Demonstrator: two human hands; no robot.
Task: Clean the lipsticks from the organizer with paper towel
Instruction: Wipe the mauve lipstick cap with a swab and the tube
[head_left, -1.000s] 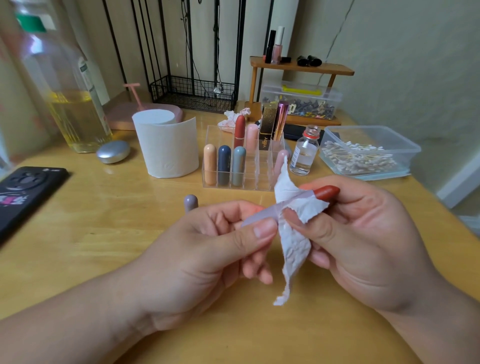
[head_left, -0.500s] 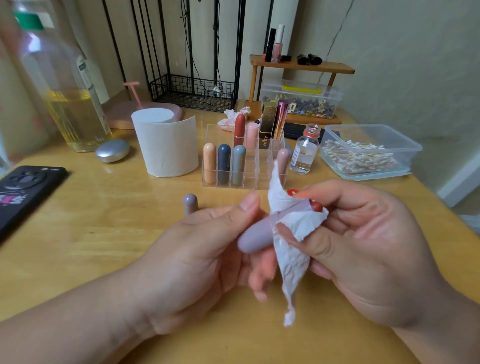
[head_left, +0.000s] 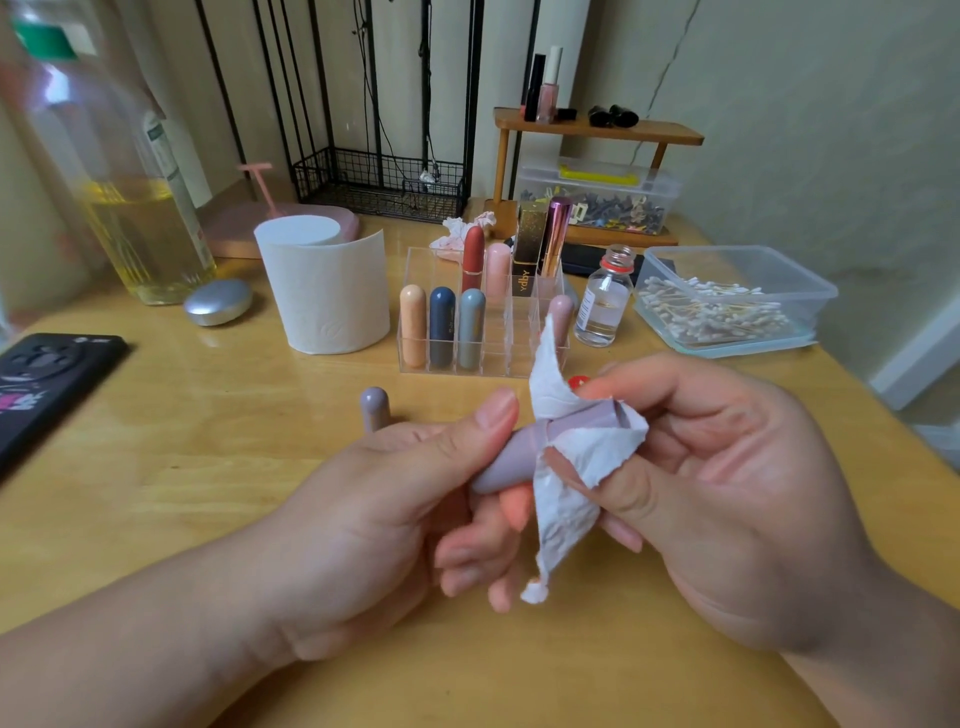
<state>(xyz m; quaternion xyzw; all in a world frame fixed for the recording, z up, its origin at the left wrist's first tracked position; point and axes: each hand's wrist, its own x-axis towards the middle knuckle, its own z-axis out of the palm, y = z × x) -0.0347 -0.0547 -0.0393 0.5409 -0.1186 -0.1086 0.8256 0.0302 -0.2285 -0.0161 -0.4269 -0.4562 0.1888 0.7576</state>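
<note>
Lipstick (head_left: 501, 467), a mauve tube with its cap off, is held in mid-air over the worktop (head_left: 156, 467), just in front of the organizer (head_left: 498, 366). Left hand (head_left: 395, 499) grips the base end, thumb on top, fingers curled under. Right hand (head_left: 727, 493) pinches a torn piece of paper towel (head_left: 566, 514) wrapped round the upper barrel. Red bullet (head_left: 577, 382) peeks out past the towel by the right index finger.

Risks, my read:
- Bullet is exposed. A wipe that runs too far toward the tip smears red on towel and fingers, and side pressure could snap it.
- Towel is thin and ragged, so hard rubbing likely shreds it.
- Cap (head_left: 374, 408) stands upright on the worktop just behind the left hand. A nudge tips it and it rolls.
- Glass bottle (head_left: 602, 304) just right of the organizer looks uncapped, so a knock spills it.

Containers:
- Organizer is clear and gridded. Front row holds a peach tube (head_left: 413, 325), navy tube (head_left: 442, 325) and grey-blue tube (head_left: 471, 325), with a pale pink tube (head_left: 561, 314) at the right.
- Back row holds a red tube (head_left: 473, 257), pink tube (head_left: 497, 265), black-gold tube (head_left: 530, 244) and metallic pink tube (head_left: 556, 234).
- Plastic tub (head_left: 815, 291) at far right holds cotton swabs (head_left: 711, 312).
</note>
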